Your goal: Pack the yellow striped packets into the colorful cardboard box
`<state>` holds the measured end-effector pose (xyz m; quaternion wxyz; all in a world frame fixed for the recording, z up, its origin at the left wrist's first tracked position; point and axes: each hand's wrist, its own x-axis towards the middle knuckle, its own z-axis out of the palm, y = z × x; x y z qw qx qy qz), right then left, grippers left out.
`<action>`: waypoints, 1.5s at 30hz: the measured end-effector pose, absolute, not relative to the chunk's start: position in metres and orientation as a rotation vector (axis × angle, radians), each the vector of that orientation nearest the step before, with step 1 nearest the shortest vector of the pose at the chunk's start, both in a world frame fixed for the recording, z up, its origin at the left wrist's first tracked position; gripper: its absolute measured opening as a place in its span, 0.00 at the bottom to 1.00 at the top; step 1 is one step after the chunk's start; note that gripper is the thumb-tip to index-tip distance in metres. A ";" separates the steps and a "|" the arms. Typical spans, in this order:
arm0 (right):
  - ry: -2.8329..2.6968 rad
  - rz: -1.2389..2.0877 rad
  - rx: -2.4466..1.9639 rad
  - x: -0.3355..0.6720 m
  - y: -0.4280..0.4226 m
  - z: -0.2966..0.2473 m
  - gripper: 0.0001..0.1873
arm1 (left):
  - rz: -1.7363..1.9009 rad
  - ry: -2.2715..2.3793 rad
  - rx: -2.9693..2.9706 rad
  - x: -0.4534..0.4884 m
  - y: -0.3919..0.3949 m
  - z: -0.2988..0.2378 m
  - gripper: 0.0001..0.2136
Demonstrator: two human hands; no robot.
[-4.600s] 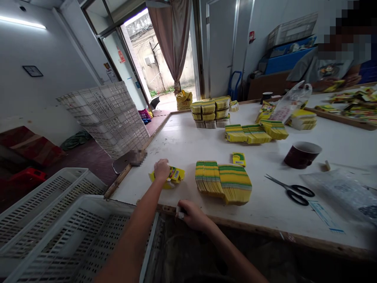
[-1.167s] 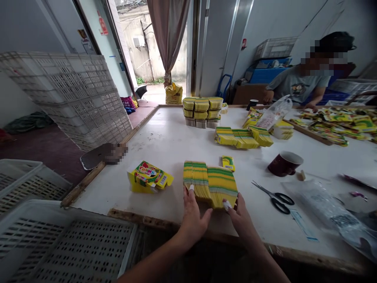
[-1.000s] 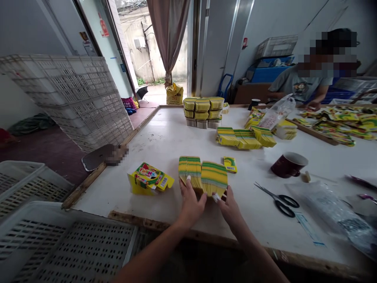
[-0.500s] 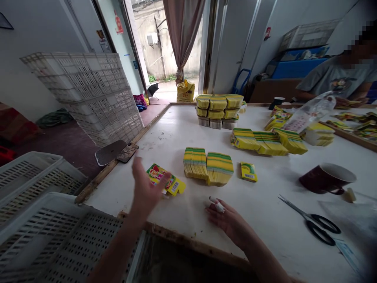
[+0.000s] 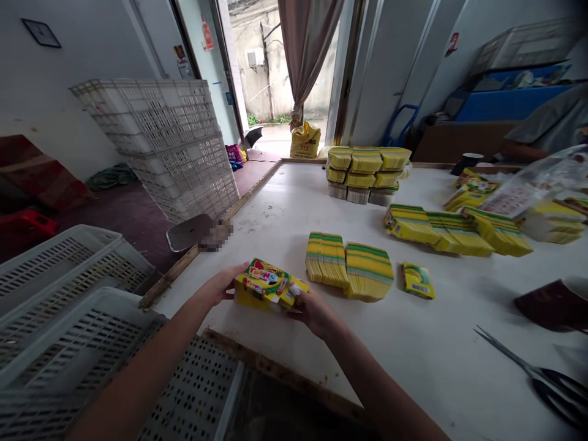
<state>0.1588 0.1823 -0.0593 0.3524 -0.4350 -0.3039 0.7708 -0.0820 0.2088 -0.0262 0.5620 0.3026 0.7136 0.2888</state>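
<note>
Head view: white table (image 5: 275,214); crate (image 5: 82,324) below its near edge. Flat stack (image 5: 351,269) mid-table. Yellow box (image 5: 267,285) near that edge, gripped at both ends, left hand (image 5: 215,288) and right hand (image 5: 316,312) closed on it. Risk: squeezing thin card may crush it, or it slips into the crate.

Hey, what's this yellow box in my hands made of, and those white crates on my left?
The yellow box looks like thin printed cardboard, probably glossy: crisp folded edges, colour graphics, a slight sheen. The white crates look like moulded hard plastic with a matte finish: uniform slotted walls and thick rims.
</note>
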 end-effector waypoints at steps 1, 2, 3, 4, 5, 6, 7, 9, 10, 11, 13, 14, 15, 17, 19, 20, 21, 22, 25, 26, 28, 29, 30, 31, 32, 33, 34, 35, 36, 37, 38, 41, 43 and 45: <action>-0.783 1.994 -1.121 0.158 0.184 -0.060 0.32 | 0.676 1.673 0.693 -0.083 0.209 -0.027 0.30; -0.780 1.993 -1.114 0.158 0.185 -0.060 0.32 | 0.671 1.666 0.673 -0.083 0.209 -0.029 0.30; -0.778 1.993 -1.106 0.159 0.185 -0.060 0.32 | 0.666 1.656 0.656 -0.084 0.208 -0.030 0.30; -0.776 1.991 -1.096 0.160 0.185 -0.061 0.32 | 0.661 1.642 0.643 -0.085 0.207 -0.030 0.30; -0.771 1.990 -1.085 0.160 0.185 -0.061 0.32 | 0.659 1.625 0.636 -0.085 0.205 -0.030 0.30; -0.764 1.990 -1.073 0.161 0.185 -0.062 0.32 | 0.659 1.603 0.635 -0.084 0.203 -0.030 0.30; -0.754 1.988 -1.059 0.163 0.185 -0.063 0.32 | 0.657 1.578 0.638 -0.083 0.200 -0.029 0.31; -0.735 1.985 -1.032 0.165 0.184 -0.065 0.32 | 0.643 1.522 0.648 -0.080 0.194 -0.026 0.32; -0.725 1.983 -1.020 0.167 0.184 -0.066 0.32 | 0.634 1.498 0.653 -0.078 0.192 -0.025 0.32; -0.716 1.980 -1.010 0.168 0.184 -0.066 0.32 | 0.625 1.482 0.658 -0.076 0.189 -0.025 0.33; -0.700 1.973 -0.998 0.171 0.182 -0.067 0.32 | 0.626 1.474 0.674 -0.073 0.184 -0.026 0.35; -0.694 1.966 -0.994 0.172 0.181 -0.066 0.32 | 0.637 1.483 0.686 -0.072 0.181 -0.028 0.35; -0.689 1.958 -0.990 0.172 0.180 -0.066 0.32 | 0.654 1.495 0.702 -0.072 0.179 -0.029 0.36; -0.682 1.938 -0.975 0.174 0.175 -0.063 0.33 | 0.707 1.519 0.741 -0.070 0.173 -0.031 0.38; -0.674 1.917 -0.957 0.180 0.168 -0.060 0.36 | 0.763 1.523 0.779 -0.067 0.165 -0.030 0.40; -0.672 1.902 -0.944 0.185 0.163 -0.059 0.38 | 0.789 1.513 0.798 -0.065 0.161 -0.029 0.41; -0.681 1.884 -0.928 0.191 0.158 -0.057 0.41 | 0.812 1.489 0.823 -0.062 0.156 -0.027 0.42; -0.707 1.864 -0.912 0.199 0.152 -0.057 0.44 | 0.829 1.448 0.857 -0.058 0.151 -0.025 0.43; -0.910 1.790 -0.869 0.231 0.136 -0.057 0.49 | 0.839 1.235 1.035 -0.044 0.140 -0.025 0.43; -1.009 1.759 -0.867 0.243 0.131 -0.058 0.50 | 0.829 1.161 1.118 -0.038 0.138 -0.027 0.43; -1.231 1.657 -0.897 0.264 0.124 -0.062 0.49 | 0.792 1.080 1.304 -0.027 0.135 -0.035 0.44; -1.345 1.583 -0.924 0.273 0.120 -0.064 0.48 | 0.760 1.075 1.396 -0.022 0.135 -0.039 0.45; -1.454 1.501 -0.960 0.281 0.117 -0.067 0.47 | 0.720 1.083 1.477 -0.017 0.135 -0.044 0.46; -1.555 1.419 -1.000 0.287 0.115 -0.069 0.45 | 0.675 1.099 1.543 -0.013 0.135 -0.047 0.47; -1.644 1.346 -1.045 0.291 0.113 -0.071 0.44 | 0.631 1.114 1.591 -0.010 0.135 -0.050 0.49; -1.723 1.282 -1.093 0.294 0.111 -0.073 0.44 | 0.594 1.122 1.626 -0.008 0.135 -0.052 0.50; -1.796 1.225 -1.140 0.296 0.110 -0.073 0.45 | 0.569 1.124 1.654 -0.006 0.135 -0.052 0.52; -1.867 1.173 -1.185 0.297 0.110 -0.073 0.47 | 0.556 1.125 1.682 -0.006 0.135 -0.052 0.53; -1.937 1.125 -1.230 0.298 0.110 -0.071 0.49 | 0.545 1.125 1.711 -0.006 0.134 -0.051 0.53; -2.006 1.075 -1.273 0.298 0.110 -0.069 0.53 | 0.536 1.126 1.738 -0.006 0.134 -0.050 0.54; -2.072 1.023 -1.320 0.298 0.110 -0.065 0.57 | 0.532 1.127 1.761 -0.006 0.133 -0.049 0.54; -2.240 0.880 -1.430 0.299 0.110 -0.049 0.66 | 0.518 1.137 1.800 -0.008 0.132 -0.047 0.54; -2.315 0.827 -1.467 0.300 0.108 -0.034 0.66 | 0.516 1.132 1.816 -0.009 0.132 -0.047 0.54; -2.359 0.797 -1.492 0.300 0.105 -0.019 0.65 | 0.511 1.128 1.841 -0.010 0.133 -0.049 0.53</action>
